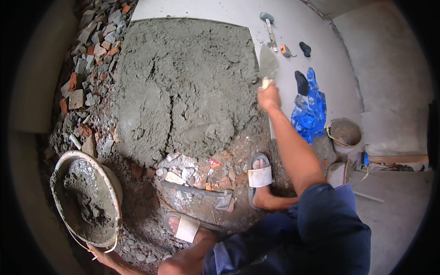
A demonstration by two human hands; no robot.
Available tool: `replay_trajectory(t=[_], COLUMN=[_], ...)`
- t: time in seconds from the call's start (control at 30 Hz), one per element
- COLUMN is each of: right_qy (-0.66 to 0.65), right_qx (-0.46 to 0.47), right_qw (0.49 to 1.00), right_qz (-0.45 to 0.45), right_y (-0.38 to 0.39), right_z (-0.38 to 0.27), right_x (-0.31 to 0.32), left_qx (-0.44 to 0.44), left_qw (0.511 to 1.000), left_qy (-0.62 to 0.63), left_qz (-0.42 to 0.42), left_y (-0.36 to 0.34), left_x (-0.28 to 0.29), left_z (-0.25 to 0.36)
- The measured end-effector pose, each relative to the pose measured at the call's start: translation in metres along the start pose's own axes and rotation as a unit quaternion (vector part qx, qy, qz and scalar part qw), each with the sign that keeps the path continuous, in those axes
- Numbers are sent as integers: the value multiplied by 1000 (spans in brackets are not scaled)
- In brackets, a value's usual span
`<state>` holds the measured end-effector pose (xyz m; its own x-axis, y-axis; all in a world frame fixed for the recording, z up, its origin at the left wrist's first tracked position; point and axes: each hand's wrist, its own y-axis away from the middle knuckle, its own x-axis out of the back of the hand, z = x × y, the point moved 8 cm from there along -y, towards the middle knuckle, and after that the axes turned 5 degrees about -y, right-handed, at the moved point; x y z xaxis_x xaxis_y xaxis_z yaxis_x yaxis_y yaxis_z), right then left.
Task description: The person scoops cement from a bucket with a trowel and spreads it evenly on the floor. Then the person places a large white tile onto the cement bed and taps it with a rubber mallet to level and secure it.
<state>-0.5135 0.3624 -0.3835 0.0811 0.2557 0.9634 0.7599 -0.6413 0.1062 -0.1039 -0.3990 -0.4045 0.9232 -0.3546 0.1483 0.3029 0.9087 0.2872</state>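
Note:
My right hand (269, 97) is closed round the pale handle of a trowel (268, 64), its grey blade pointing away from me. The blade is over the right edge of a broad bed of wet grey mortar (188, 87), rough and cracked on top. Down at the lower left, my left hand (95, 253) grips the near rim of a bucket (117, 201), beside its thin handle; part of the fingers is hidden. Inside the bucket lies more wet mortar (89, 201).
Broken bricks and rubble (98, 55) run along the left. A pale slab (293, 41) on the right bears a mallet (270, 30), tape measure (286, 51), dark socks (301, 83) and blue plastic (311, 112). Beyond stands a small bucket (346, 134). My sandalled feet (259, 176) stand on rubble.

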Motion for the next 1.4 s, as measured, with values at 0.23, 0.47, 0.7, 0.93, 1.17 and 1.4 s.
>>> replay_trajectory(t=[0.23, 0.47, 0.7, 0.93, 1.17, 1.4], right_qy=[-27, -56, 44, -63, -316, -272], right_qx=[88, 106, 249, 30, 48, 39], right_qw=[978, 940, 911, 920, 904, 913], right_qz=[-188, -320, -325, -386, -285, -303], right_y=[-119, -167, -68, -74, -225, -239], right_z=[-12, -37, 63, 108, -8, 8], right_x=[128, 70, 50, 72, 8, -23], left_qx=[-10, 42, -7, 0, 56, 61], left_qw=[998, 964, 909, 894, 891, 877], left_qy=[-62, -253, -372, -412, -432, -442], left_qz=[4, 71, 185, 177, 130, 181], left_y=[-27, -74, -66, -43, -30, -1], left_x=[28, 74, 75, 56, 48, 30], left_z=[-3, -9, 12, 25, 33, 47])
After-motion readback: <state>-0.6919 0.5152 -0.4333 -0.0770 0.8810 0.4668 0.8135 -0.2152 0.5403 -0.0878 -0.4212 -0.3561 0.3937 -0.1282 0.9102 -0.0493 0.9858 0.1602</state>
